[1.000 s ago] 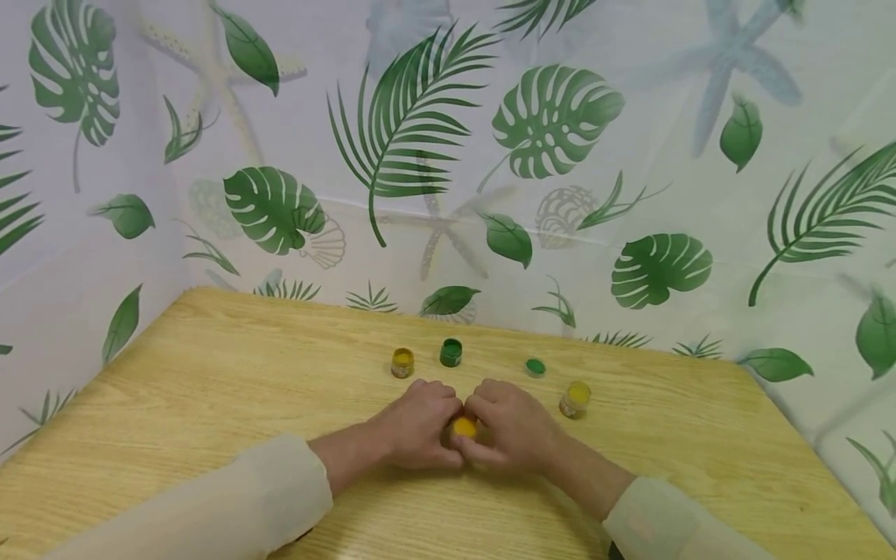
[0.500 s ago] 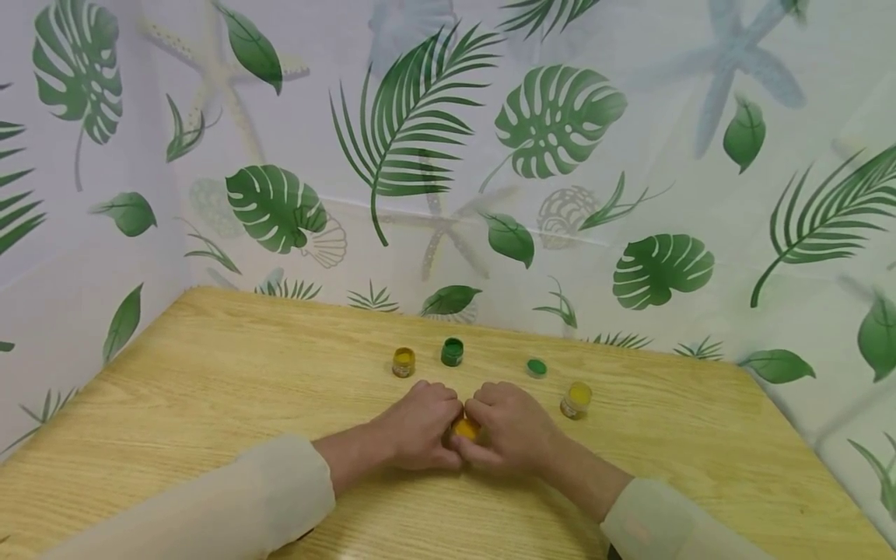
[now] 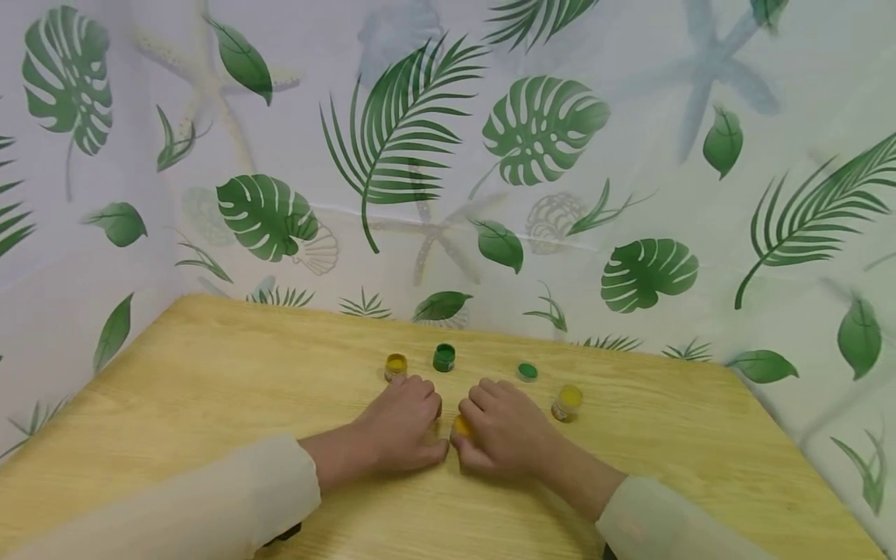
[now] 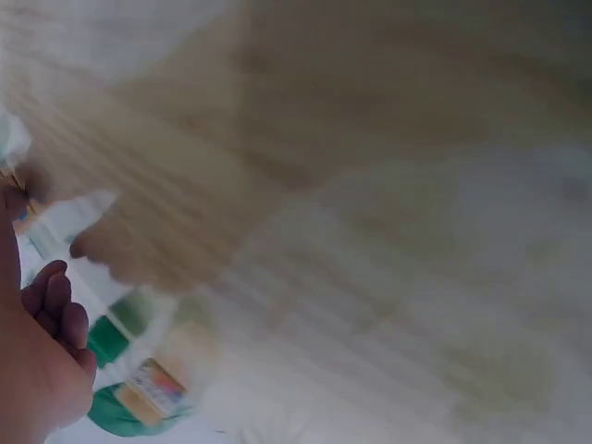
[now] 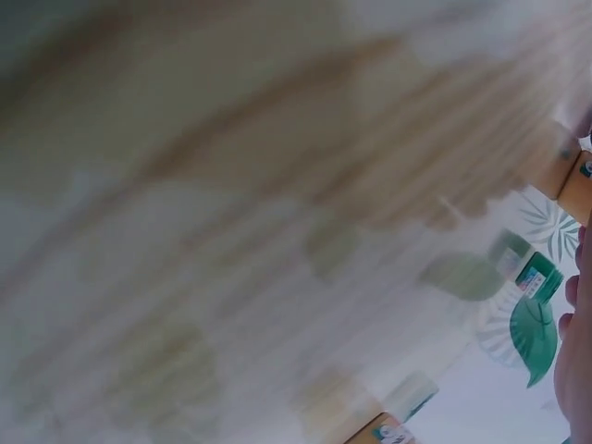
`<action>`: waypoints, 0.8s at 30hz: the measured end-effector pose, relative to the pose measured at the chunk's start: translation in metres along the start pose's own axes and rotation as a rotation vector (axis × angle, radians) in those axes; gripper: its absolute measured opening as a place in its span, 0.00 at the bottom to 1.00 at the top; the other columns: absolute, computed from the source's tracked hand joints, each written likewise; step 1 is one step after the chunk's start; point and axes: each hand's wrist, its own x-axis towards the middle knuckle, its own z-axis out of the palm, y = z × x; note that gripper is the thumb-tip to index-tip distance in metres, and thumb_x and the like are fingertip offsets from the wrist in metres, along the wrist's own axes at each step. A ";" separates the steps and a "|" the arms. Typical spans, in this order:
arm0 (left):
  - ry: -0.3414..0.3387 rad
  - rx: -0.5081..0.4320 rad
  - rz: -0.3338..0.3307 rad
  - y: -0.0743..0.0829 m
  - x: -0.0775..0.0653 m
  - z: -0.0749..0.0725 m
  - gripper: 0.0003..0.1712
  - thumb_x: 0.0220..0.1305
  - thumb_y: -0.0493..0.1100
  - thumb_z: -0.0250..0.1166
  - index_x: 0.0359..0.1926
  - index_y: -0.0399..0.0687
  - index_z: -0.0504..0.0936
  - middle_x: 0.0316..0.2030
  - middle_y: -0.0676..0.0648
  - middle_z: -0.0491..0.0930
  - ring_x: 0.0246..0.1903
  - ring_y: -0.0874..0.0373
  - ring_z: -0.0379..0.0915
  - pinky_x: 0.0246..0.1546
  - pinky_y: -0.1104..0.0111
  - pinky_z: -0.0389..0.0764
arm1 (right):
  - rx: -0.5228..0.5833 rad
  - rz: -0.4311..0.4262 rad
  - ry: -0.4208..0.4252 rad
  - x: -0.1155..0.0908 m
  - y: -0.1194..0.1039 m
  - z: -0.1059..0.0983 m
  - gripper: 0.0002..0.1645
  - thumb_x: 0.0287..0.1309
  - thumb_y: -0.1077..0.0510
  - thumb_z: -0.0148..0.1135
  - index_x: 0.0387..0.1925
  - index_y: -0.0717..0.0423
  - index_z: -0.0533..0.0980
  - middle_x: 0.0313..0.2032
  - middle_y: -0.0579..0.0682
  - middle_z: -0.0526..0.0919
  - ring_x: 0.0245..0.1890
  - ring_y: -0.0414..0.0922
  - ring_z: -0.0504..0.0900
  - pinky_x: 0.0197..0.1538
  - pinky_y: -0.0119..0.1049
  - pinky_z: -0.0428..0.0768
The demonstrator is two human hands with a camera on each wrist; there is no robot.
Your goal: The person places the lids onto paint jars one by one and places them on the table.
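My right hand (image 3: 505, 428) grips a small jar of orange-yellow paint (image 3: 463, 427) on the table; its fingers and thumb cover most of it. In the right wrist view, that orange jar (image 5: 575, 192) shows at the right edge, beside the fingers. Just left of it, my left hand (image 3: 400, 424) lies close to the table, apart from the jar. The left wrist view shows the left fingers (image 4: 57, 303) loosely bent, with nothing seen in them. Beyond its knuckles stands a small jar of darker yellow paint (image 3: 396, 364), partly covered by that hand.
A small jar of green paint (image 3: 444, 358) stands farther back on the wooden table (image 3: 266, 373). A round green lid (image 3: 528, 372) lies to its right. Nearer the right hand is another yellow paint jar (image 3: 568, 403). A leaf-printed sheet (image 3: 420, 272) rises behind the table.
My left hand has drawn back to the left, off the orange-yellow jar, opening a gap between the hands. My right hand keeps its grip on the jar. The head view has shifted slightly.
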 end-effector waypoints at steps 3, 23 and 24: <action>-0.002 0.000 -0.008 -0.010 -0.008 -0.002 0.18 0.59 0.58 0.62 0.30 0.49 0.76 0.29 0.53 0.69 0.33 0.56 0.66 0.40 0.64 0.65 | -0.002 0.029 -0.028 -0.003 0.001 0.000 0.14 0.57 0.44 0.55 0.26 0.48 0.69 0.25 0.43 0.68 0.27 0.43 0.65 0.33 0.36 0.65; -0.004 0.023 -0.180 -0.057 -0.028 -0.008 0.18 0.62 0.55 0.61 0.25 0.47 0.74 0.27 0.50 0.71 0.31 0.53 0.66 0.39 0.60 0.65 | -0.106 0.127 0.002 -0.039 0.041 -0.001 0.10 0.52 0.49 0.51 0.23 0.48 0.66 0.24 0.43 0.65 0.28 0.45 0.64 0.34 0.37 0.62; -0.009 0.029 -0.195 -0.059 -0.027 -0.008 0.19 0.62 0.55 0.61 0.23 0.48 0.73 0.26 0.50 0.70 0.30 0.53 0.65 0.39 0.60 0.64 | -0.108 0.132 -0.002 -0.041 0.042 -0.001 0.10 0.52 0.49 0.51 0.22 0.47 0.65 0.25 0.44 0.66 0.28 0.45 0.64 0.34 0.37 0.63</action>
